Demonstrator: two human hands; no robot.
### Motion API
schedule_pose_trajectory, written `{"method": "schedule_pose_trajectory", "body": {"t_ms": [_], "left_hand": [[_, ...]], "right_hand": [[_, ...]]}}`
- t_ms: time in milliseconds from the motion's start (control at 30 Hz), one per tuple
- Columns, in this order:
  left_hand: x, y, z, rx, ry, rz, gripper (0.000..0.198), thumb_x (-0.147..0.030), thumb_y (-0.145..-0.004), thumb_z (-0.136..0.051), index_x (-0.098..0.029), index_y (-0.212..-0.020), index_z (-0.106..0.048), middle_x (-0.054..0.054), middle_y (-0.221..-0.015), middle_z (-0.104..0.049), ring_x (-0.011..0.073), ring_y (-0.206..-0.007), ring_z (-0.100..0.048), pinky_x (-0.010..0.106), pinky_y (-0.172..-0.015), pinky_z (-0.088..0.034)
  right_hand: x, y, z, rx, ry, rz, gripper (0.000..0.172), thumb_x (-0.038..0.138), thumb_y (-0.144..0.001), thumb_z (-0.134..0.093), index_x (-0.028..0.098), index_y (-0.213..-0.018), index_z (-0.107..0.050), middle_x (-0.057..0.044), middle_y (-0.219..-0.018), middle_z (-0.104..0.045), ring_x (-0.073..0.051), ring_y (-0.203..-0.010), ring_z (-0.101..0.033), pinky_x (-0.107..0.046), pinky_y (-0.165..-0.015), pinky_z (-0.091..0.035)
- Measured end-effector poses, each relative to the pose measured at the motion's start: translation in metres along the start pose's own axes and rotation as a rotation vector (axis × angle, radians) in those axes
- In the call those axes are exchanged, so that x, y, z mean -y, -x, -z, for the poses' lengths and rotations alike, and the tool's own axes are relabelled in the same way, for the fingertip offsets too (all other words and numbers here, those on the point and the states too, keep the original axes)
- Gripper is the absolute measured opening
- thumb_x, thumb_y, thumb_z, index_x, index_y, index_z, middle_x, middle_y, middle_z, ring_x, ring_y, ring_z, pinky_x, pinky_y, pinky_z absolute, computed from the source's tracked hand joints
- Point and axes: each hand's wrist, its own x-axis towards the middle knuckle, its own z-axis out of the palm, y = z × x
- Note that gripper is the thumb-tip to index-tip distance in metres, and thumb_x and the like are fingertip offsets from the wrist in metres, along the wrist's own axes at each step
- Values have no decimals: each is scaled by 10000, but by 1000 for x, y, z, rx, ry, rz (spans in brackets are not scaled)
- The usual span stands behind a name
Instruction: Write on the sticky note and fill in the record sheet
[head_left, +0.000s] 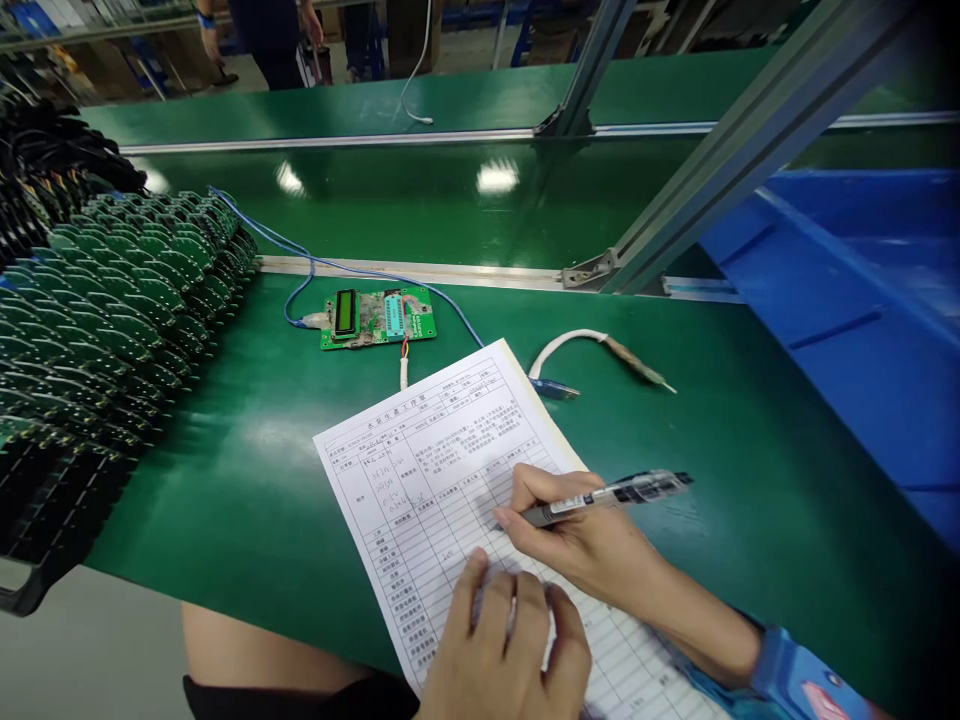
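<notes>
A printed form sheet (442,440) lies on the green bench mat (255,480) in front of me. My right hand (570,535) is closed around a pen (615,495), its tip resting on the table rows of the sheet. My left hand (506,650) lies flat on the lower part of the sheet with fingers stretched out, holding nothing. A blue strap (795,680) sits on my right wrist.
A green circuit board with a small display (379,316) and blue cable lies beyond the sheet. A white cable with a probe (600,355) is to its right. Stacked green boards in a black rack (112,300) fill the left. A blue bin (862,300) stands right; a person (270,35) stands far back.
</notes>
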Motion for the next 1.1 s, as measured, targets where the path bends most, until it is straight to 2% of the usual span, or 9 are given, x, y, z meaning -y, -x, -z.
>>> {"method": "schedule_pose_trajectory", "body": {"t_ms": [200,300,400,467,567,867,1100], "left_hand": [[-1,-3,3,-2,4,19,455,-180,-989,-232,-144,-949,-683,90,-886,-658,235,-887,-599,436,-1012,-431],[0,-7,6,4,4,14,475,-303,-1021,-245,-146,-934,-686,93,-885,-656,229,-867,-602,420,-973,-447],[1,-10,7,-11,13,1,614,-485,-1020,-198,-142,-909,-695,101,-869,-652,235,-847,-602,422,-939,-460],[2,-10,7,-17,22,-9,706,-547,-1004,-137,-135,-906,-702,105,-866,-650,239,-846,-601,429,-942,-459],[2,-8,6,-3,29,-17,737,-587,-990,-131,-132,-917,-706,109,-886,-646,241,-856,-601,437,-948,-452],[1,-5,4,23,45,-8,659,-498,-1019,-144,-136,-936,-688,96,-912,-650,242,-878,-599,433,-965,-438],[1,-4,6,30,43,1,649,-485,-1021,-143,-133,-940,-682,104,-907,-643,240,-879,-600,436,-954,-441]], "right_hand": [[1,2,2,-9,-35,-1,322,287,-915,-525,218,-638,-376,65,-539,-374,-86,-501,-331,-258,-475,-265],[1,1,2,-46,-32,-12,327,279,-910,-521,218,-629,-364,64,-542,-354,-90,-509,-316,-262,-478,-259],[1,1,2,-55,-13,10,325,268,-907,-523,217,-629,-363,64,-541,-353,-89,-508,-311,-262,-475,-255],[2,0,2,-53,-12,26,327,269,-910,-528,217,-629,-368,67,-536,-358,-86,-501,-314,-258,-468,-255],[2,0,2,-51,-11,34,328,271,-907,-533,218,-626,-372,70,-528,-362,-83,-490,-315,-255,-460,-256],[1,1,2,-42,18,68,310,245,-896,-525,217,-632,-366,76,-525,-361,-77,-481,-325,-250,-463,-261],[2,1,2,-49,5,33,319,252,-893,-519,220,-626,-347,71,-525,-352,-86,-490,-314,-259,-470,-259]]}}
